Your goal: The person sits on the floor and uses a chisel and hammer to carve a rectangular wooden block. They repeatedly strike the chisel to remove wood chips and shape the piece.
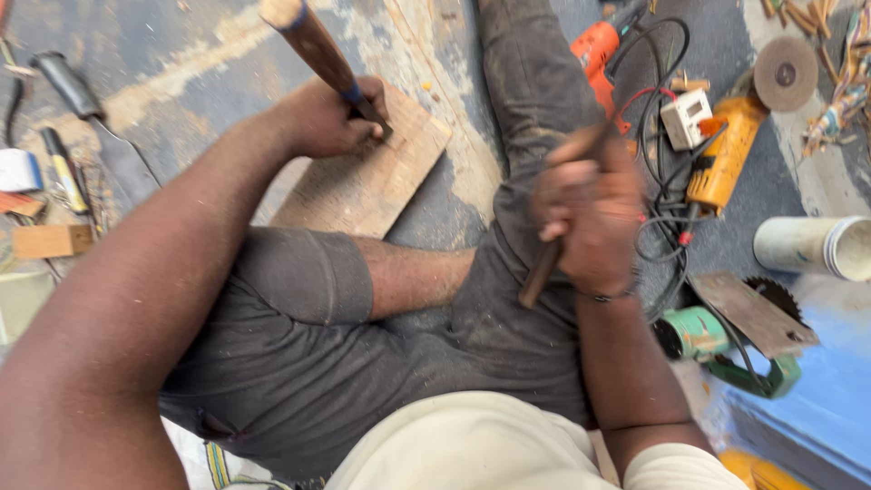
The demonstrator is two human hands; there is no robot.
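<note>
- At the far left, a dark-handled knife and a small wooden block lie on the floor.
- My left hand is closed around a wooden-handled chisel, its tip pressed onto the wooden board lying flat on the floor beside my leg.
- My right hand is raised over my lap, gripping a wooden mallet handle; it is blurred.
- To the right lie an orange drill, a yellow grinder, tangled cables, a green circular saw and a white tube.
</note>
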